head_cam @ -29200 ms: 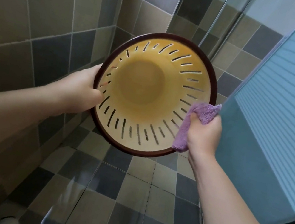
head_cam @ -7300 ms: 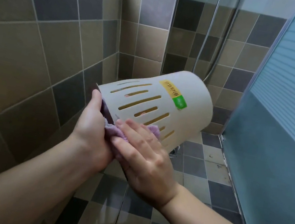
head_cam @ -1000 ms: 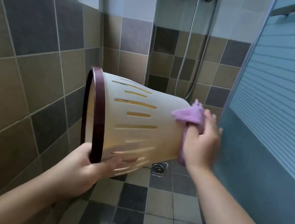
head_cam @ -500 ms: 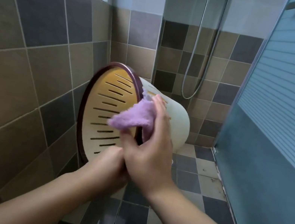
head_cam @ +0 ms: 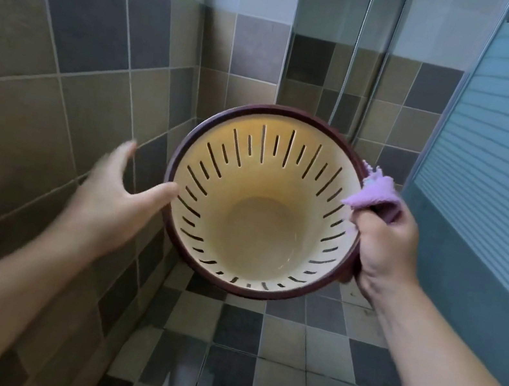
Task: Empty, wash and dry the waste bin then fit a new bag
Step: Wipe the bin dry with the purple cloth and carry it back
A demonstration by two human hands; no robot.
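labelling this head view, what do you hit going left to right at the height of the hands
tiled wall → left hand → waste bin → purple cloth with the right hand → frosted shower door

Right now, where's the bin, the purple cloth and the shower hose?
bin [head_cam: 260, 228], head view, inside bottom.
purple cloth [head_cam: 373, 193], head view, bunched top.
shower hose [head_cam: 356, 51], head view, left strand.

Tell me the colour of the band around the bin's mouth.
Dark maroon-brown rim, against the cream bin; the head view shows it.
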